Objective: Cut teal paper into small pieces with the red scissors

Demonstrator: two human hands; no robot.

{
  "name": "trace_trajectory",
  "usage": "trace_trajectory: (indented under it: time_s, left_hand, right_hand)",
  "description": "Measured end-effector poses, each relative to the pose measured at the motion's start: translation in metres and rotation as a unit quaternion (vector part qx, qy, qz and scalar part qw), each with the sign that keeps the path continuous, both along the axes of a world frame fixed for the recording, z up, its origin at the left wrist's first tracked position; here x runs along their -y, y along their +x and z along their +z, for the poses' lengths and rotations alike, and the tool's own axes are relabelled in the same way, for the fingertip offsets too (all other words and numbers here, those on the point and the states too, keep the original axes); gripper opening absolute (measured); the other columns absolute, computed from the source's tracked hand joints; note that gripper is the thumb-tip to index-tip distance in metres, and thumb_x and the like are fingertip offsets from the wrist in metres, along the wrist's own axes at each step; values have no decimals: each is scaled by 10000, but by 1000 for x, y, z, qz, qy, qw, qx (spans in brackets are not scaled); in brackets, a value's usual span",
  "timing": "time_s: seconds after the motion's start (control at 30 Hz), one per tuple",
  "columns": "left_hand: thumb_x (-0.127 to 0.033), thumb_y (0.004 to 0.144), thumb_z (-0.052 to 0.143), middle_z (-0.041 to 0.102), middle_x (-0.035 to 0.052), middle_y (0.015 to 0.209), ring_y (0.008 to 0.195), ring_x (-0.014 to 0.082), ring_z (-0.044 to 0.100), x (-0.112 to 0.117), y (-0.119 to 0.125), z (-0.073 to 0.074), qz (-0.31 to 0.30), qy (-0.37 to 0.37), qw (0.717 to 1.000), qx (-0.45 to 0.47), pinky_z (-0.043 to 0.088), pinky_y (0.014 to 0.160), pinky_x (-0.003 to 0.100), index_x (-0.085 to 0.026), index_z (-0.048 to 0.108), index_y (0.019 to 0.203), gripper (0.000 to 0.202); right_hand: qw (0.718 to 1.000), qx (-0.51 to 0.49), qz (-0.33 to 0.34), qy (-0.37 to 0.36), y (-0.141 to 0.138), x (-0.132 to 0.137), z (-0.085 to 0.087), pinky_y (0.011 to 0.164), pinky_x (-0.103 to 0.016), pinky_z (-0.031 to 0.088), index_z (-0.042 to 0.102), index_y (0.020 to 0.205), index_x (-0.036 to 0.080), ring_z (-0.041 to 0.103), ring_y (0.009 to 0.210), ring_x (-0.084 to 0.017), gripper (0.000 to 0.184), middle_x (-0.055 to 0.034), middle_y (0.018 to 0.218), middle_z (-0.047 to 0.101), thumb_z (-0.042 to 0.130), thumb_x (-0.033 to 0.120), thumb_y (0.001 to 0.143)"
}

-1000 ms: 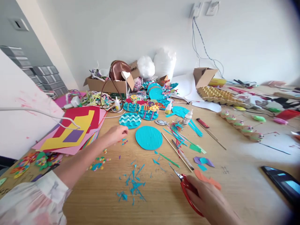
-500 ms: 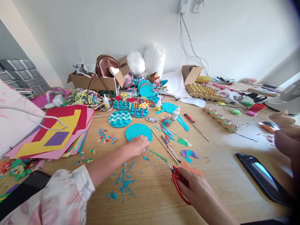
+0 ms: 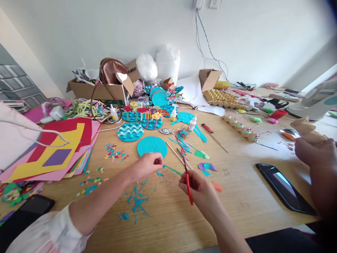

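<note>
One pair of red-handled scissors with slim dark metal blades (image 3: 189, 188) sits in the right hand (image 3: 199, 187), above the wooden tabletop (image 3: 168, 228), blades pointing away from the wearer. They look light yet rigid, with smooth, probably plastic handles that might turn in loose fingers; the handle loops are the safe hold, well clear of the points. The right hand is closed around those handles, wrist bent inward, forearm rising from the lower right.

Between the hands runs a narrow bright-green strip (image 3: 172, 169), likely featherlight and easily creased, best pinched near one end. Its far end lies just beside the left hand (image 3: 149, 162), whose fingers are curled together; whether they pinch anything cannot be told. That arm reaches diagonally from the lower left.

Just beyond the left hand lies a round turquoise disc with a crinkled surface (image 3: 152, 146); nearer the wearer are scattered turquoise paper scraps (image 3: 137, 202).
</note>
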State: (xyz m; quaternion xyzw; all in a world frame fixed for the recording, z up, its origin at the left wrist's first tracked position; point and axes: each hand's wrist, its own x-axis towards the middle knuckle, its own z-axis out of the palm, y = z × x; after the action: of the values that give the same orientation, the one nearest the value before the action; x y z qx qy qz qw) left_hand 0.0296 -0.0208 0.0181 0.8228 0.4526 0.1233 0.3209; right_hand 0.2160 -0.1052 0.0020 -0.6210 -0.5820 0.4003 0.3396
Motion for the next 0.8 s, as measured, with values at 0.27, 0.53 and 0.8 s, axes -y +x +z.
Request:
trace_trajectory:
  time_s: [0.27,0.53,0.8]
  left_hand:
    - [-216,668,548,432,-65,582,542,82,404,54,-26,10,126,-156,936,289,324,503,198,-175,470,661,88]
    - [-250,659,572,463,-58,581,549,93,426,67,-38,6,156,-195,911,329,339,513,213,-170,508,695,108]
    - [-251,769,478,477,-45,589,560,97,420,76,-54,7,139,-123,960,212,307,514,206,-166,546,657,156]
  right_hand:
    - [980,-190,58,10,-51,-16,20,567,-234,415,512,725,187,529,629,-127,173,4,686,581,632,280,643]
    - [993,-40,94,55,-72,-16,23,525,-195,370,529,740,176,477,590,-101,55,26,630,542,550,181,689]
    - [990,-9,130,61,-83,-19,27,524,-195,346,504,746,174,462,590,-98,33,18,653,533,518,181,717]
